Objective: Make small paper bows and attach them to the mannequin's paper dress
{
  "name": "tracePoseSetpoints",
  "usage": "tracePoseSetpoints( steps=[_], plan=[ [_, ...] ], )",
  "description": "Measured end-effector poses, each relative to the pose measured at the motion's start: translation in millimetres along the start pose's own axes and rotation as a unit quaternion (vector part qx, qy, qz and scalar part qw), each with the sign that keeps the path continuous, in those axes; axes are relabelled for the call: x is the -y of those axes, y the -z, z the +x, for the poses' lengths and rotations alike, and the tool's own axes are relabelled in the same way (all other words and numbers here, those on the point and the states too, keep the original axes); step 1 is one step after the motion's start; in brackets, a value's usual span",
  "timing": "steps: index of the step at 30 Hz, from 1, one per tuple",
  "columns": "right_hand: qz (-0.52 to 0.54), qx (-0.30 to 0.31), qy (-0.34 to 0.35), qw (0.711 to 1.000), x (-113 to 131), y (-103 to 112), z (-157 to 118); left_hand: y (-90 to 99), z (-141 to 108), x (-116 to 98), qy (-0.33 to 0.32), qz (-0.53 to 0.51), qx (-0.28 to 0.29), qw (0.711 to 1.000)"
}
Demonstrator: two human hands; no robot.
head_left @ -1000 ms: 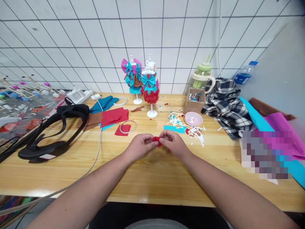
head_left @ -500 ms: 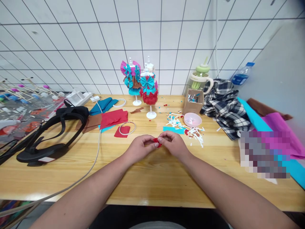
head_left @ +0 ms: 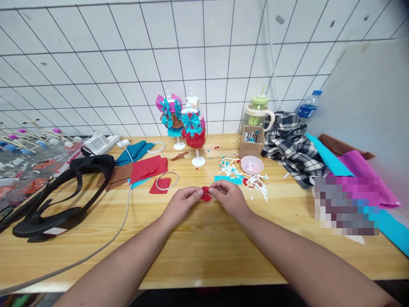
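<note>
Small pleated red paper piece, crinkled, fanned out above and below a narrower middle, roughly bow-like. Held between both hands over the pale wooden bench, near its middle. Too small to make out finer detail at the centre.

Left hand: thumb and fingers pinching one side of the red piece. Right hand: thumb and forefinger pinching the other side, remaining fingers curled.

Just beyond the hands, to the right: flat turquoise paper strip, loose white paper scraps, round pink plastic dish. Behind the dish, an open brown cardboard box with small bits inside.

To the left: thin silvery ring overlapping a red paper square; stacked red paper sheets; black headset with a hoop-like strap, a pale cable running between it and the left hand.

Further back, before the tiled wall: white mini dress forms in pleated paper, the nearer turquoise and red. They stand beyond the hands; bare wood lies between.
</note>
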State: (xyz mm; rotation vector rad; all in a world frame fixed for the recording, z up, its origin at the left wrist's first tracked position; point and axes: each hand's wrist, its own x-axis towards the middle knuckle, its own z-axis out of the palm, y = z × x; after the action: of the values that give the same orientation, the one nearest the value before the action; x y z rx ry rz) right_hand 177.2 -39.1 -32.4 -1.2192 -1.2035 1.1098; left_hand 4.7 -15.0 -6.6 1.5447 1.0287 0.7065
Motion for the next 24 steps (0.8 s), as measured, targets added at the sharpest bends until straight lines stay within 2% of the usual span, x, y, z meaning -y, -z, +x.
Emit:
tracePoseSetpoints(
  steps=[3,7,11,14,18,21,24],
  plan=[
    [0.003,-0.007,0.003,1.000,2.1,0.2,-0.4,-2.3,-1.2,-1.9,0.030,-0.036,0.019,0.999],
    [-0.006,-0.004,0.003,1.000,5.3,-0.7,-2.9,-5.3,-1.9,-0.8,0.049,-0.033,0.007,0.998],
    [-0.084,0.021,0.030,0.996,8.7,-0.9,-5.9,-4.5,-0.7,4.4,0.020,0.039,0.015,0.999],
    [-0.141,0.032,0.028,0.989,9.5,-0.3,-5.6,-3.2,-0.6,4.4,-0.021,0.120,-0.001,0.993],
    [-0.048,0.048,-0.028,0.997,8.0,-1.4,-3.1,-2.2,-2.0,-3.8,-0.059,0.203,-0.026,0.977],
    [0.028,0.050,-0.072,0.996,7.1,-3.6,-2.5,-2.0,-2.6,-7.3,-0.067,0.206,-0.027,0.976],
    [0.047,0.064,-0.088,0.993,6.7,-2.9,-2.4,-0.9,-1.9,-4.0,-0.058,0.184,-0.018,0.981]
  ],
)
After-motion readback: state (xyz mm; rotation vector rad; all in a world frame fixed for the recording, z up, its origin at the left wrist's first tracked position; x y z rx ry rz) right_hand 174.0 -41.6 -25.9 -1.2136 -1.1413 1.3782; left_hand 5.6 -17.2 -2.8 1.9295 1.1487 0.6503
